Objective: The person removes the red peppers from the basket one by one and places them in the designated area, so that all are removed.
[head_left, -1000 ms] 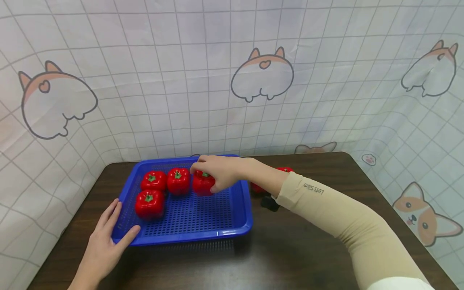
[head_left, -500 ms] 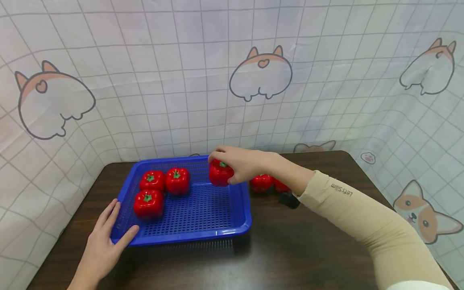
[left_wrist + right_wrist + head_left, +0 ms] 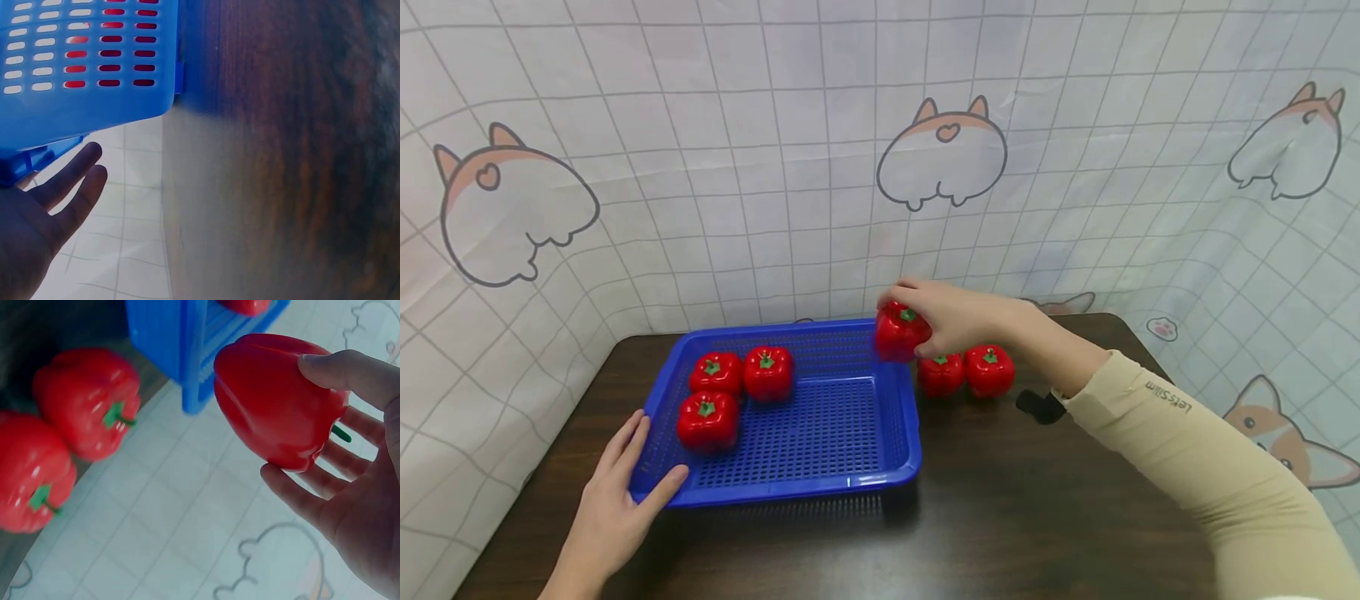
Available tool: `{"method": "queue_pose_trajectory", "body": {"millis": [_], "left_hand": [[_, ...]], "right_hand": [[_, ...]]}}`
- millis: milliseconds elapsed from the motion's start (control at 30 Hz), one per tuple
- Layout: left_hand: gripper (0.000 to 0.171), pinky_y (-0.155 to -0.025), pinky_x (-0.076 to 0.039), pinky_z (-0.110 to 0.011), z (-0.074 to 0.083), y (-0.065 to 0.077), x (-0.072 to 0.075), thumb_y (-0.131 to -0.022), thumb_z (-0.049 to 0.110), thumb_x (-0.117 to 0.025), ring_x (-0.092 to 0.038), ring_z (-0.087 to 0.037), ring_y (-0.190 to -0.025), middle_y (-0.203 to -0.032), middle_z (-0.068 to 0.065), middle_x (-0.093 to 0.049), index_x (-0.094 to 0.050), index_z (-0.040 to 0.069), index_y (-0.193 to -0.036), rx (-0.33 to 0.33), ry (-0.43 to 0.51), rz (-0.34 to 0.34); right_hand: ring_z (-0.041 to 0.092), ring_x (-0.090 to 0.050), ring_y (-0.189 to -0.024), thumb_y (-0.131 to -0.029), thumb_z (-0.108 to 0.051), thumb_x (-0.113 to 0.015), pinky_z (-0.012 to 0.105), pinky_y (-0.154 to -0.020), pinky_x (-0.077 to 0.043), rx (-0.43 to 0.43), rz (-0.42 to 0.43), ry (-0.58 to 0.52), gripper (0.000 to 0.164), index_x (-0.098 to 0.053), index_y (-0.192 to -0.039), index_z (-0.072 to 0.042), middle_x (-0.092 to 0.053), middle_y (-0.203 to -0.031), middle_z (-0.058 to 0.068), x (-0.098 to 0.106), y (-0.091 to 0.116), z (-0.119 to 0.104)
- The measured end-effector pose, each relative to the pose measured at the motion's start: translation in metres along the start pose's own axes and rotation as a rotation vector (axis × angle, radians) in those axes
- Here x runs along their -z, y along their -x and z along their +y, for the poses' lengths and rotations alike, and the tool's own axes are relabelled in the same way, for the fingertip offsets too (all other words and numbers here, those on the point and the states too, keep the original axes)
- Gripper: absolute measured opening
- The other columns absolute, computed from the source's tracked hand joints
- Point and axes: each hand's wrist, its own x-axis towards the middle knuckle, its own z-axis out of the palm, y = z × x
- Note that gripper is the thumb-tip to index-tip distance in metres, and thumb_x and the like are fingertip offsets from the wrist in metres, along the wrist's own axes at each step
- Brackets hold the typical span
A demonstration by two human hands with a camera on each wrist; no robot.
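My right hand (image 3: 962,317) grips a red bell pepper (image 3: 898,335) above the right back corner of the blue basket (image 3: 775,493). In the right wrist view, the thumb presses one side of that bell pepper (image 3: 275,400) and fingers support the other; its green stem faces the palm. Three more bell peppers, one of them in front (image 3: 708,422), sit in the basket's left half. Outside its right wall, two others stand side by side on the table, the nearer one (image 3: 940,375) partly under my hand. My left hand (image 3: 610,500), fingers fairly straight, rests against the basket's left front corner.
The dark wooden table (image 3: 1000,508) carries everything. A patterned white cloth wall (image 3: 820,208) rises right behind the basket and along both sides. On my right wrist sits a black device (image 3: 1040,407), below the beige sleeve (image 3: 1180,450).
The right hand has lifted the bell pepper from the basket's floor and carried it right, up to the right back rim. The left hand stays where it was.
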Motion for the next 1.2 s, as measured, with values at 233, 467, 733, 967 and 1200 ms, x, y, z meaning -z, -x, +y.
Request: {"method": "queue_pose_trajectory", "body": {"millis": [233,467,733,967,1200], "left_hand": [[0.085,-0.107,-0.028,-0.076,0.001,0.0,-0.001,-0.095,0.029,-0.075,-0.029,-0.054,-0.144,-0.168,-0.014,-0.023,-0.029,0.004,-0.161,-0.012,0.003,0.006],[0.084,-0.107,-0.028,-0.076,0.001,0.0,-0.001,-0.094,0.029,-0.075,-0.029,-0.054,-0.144,-0.167,-0.014,-0.024,-0.03,0.004,-0.161,-0.014,0.003,0.013],[0.085,-0.106,-0.027,-0.076,0.001,0.001,-0.001,-0.095,0.031,-0.074,-0.028,-0.054,-0.145,-0.168,-0.014,-0.022,-0.028,0.004,-0.162,0.004,0.0,0.003],[0.085,-0.106,-0.028,-0.077,0.0,0.001,-0.001,-0.095,0.031,-0.074,-0.027,-0.054,-0.145,-0.168,-0.015,-0.022,-0.028,0.004,-0.161,0.006,-0.004,0.0],[0.085,-0.105,-0.028,-0.077,0.002,0.001,-0.001,-0.095,0.032,-0.074,-0.028,-0.055,-0.144,-0.168,-0.015,-0.022,-0.028,0.004,-0.161,0.015,-0.01,0.0]], "right_hand": [[0.027,-0.05,-0.126,-0.079,0.001,-0.078,0.047,-0.098,-0.053,-0.048,0.036,-0.013,0.069,-0.051,-0.141,-0.011,-0.05,-0.139,0.007,0.011,0.028,0.026],[0.029,-0.052,-0.123,-0.078,0.001,-0.079,0.05,-0.096,-0.053,-0.102,0.061,-0.026,0.067,-0.053,-0.139,-0.01,-0.053,-0.136,0.008,0.017,0.053,0.053],[0.03,-0.055,-0.119,-0.075,0.007,-0.077,0.051,-0.093,-0.054,-0.131,0.083,-0.051,0.066,-0.055,-0.136,-0.008,-0.056,-0.134,0.009,0.019,0.076,0.078],[0.03,-0.055,-0.118,-0.073,0.01,-0.078,0.051,-0.091,-0.055,-0.183,0.093,-0.072,0.067,-0.056,-0.134,-0.008,-0.057,-0.133,0.009,0.02,0.093,0.095],[0.034,-0.053,-0.12,-0.071,0.013,-0.077,0.053,-0.092,-0.054,-0.221,0.096,-0.06,0.068,-0.057,-0.133,-0.006,-0.059,-0.13,0.011,0.018,0.107,0.113]]}}
